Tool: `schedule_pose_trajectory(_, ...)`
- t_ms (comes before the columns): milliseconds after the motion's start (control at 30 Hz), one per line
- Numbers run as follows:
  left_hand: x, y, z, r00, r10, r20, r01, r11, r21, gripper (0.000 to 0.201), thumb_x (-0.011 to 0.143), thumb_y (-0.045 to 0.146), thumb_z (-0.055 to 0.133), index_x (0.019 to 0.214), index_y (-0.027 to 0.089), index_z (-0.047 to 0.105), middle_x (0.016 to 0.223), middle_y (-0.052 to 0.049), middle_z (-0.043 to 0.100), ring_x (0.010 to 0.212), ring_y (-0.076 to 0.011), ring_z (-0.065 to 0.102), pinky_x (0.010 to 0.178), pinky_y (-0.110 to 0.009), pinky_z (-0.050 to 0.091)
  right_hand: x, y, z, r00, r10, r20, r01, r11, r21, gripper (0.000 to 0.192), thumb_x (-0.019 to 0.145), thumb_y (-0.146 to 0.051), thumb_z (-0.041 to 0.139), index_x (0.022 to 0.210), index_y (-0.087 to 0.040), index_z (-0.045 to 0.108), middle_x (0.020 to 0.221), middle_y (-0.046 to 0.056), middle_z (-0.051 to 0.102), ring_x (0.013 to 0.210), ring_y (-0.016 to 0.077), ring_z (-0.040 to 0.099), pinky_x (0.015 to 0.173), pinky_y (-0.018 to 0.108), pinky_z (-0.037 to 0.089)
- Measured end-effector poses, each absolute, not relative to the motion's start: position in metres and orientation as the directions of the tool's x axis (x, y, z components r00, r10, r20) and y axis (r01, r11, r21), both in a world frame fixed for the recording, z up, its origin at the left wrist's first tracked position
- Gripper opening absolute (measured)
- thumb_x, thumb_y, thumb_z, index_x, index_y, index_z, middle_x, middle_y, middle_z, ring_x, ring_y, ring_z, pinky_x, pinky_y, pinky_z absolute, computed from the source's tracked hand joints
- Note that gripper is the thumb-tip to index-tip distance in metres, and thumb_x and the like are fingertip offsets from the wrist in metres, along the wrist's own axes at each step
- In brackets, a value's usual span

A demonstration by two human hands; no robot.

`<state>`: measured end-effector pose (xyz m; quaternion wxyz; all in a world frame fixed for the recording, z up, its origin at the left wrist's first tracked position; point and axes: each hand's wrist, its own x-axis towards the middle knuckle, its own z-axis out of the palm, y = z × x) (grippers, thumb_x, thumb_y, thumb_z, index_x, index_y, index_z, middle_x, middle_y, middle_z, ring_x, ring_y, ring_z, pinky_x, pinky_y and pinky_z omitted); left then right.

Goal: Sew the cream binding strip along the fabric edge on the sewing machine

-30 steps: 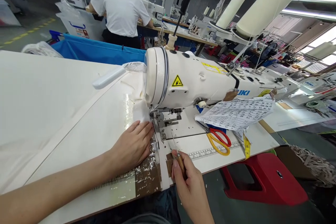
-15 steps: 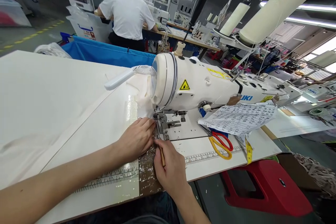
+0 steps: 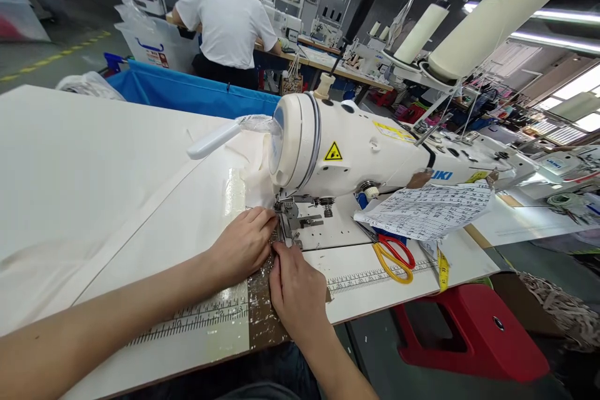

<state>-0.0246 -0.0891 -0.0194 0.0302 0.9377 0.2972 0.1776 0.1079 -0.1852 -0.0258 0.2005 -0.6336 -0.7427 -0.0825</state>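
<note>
My left hand (image 3: pixel 246 240) lies with its fingers bent and pressed together against the left side of the presser foot (image 3: pixel 285 219) of a white sewing machine (image 3: pixel 347 144). White fabric (image 3: pixel 257 184) bunches just beyond those fingertips; whatever they pinch is hidden. Right in front of the foot, my right hand (image 3: pixel 300 287) is closed, thumb and forefinger together near the left one. A brown tip (image 3: pixel 328 295) sticks out beside its outer edge, apparently the end of a slim brown-handled tool in the palm. The work between both hands is too small to make out.
Scissors with red and yellow handles (image 3: pixel 394 259) lie right of the hands, beside a written paper sheet (image 3: pixel 431 212) and a yellow tape measure (image 3: pixel 443 270). A red stool (image 3: pixel 473 331) stands below the table. Beyond a blue cloth bin (image 3: pixel 197 90) sits a person in white (image 3: pixel 229 22).
My right hand has shifted slightly up and left and turned over more; the brown handle, seen in its palm before, now shows only at its outer side. My left hand stays nearly still.
</note>
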Motion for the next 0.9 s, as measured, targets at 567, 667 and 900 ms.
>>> schedule_pose_trajectory(567, -0.03, -0.031, -0.028, 0.708, 0.585, 0.396, 0.518, -0.811, 0.271, 0.025, 0.09, 0.021, 0.038, 0.098, 0.01, 0.059, 0.099, -0.019, 0.063, 0.094, -0.0303, 0.06, 0.085, -0.046, 0.054, 0.159, -0.188, -0.011, 0.012, 0.933, 0.361, 0.984, 0.054, -0.172, 0.033, 0.097, -0.02, 0.037, 0.123, -0.017, 0.057, 0.093, 0.008, 0.064, 0.082, 0.0196, 0.062, 0.067, 0.027, 0.045)
schedule_pose_trajectory(667, -0.023, -0.003, -0.028, 0.749, 0.583, 0.314, 0.505, -0.81, 0.299, 0.021, 0.085, 0.024, 0.039, 0.085, 0.016, 0.058, 0.088, -0.014, 0.065, 0.085, -0.03, 0.064, 0.079, -0.045, 0.056, 0.188, -0.17, -0.013, 0.112, 0.938, 0.329, 0.994, -0.104, -0.042, 0.032, 0.098, -0.024, 0.04, 0.123, -0.019, 0.059, 0.095, 0.009, 0.061, 0.087, 0.0222, 0.059, 0.069, 0.029, 0.043)
schedule_pose_trajectory(900, -0.019, 0.023, -0.034, 0.717, 0.618, 0.322, 0.534, -0.784, 0.316, 0.025, 0.08, 0.03, 0.037, 0.086, 0.021, 0.06, 0.085, -0.012, 0.07, 0.077, -0.0309, 0.069, 0.07, -0.04, 0.058, 0.231, -0.165, -0.023, 0.153, 0.893, 0.422, 0.988, -0.134, -0.075, 0.03, 0.097, -0.03, 0.044, 0.118, -0.021, 0.064, 0.106, 0.01, 0.061, 0.095, 0.0237, 0.055, 0.081, 0.034, 0.043)
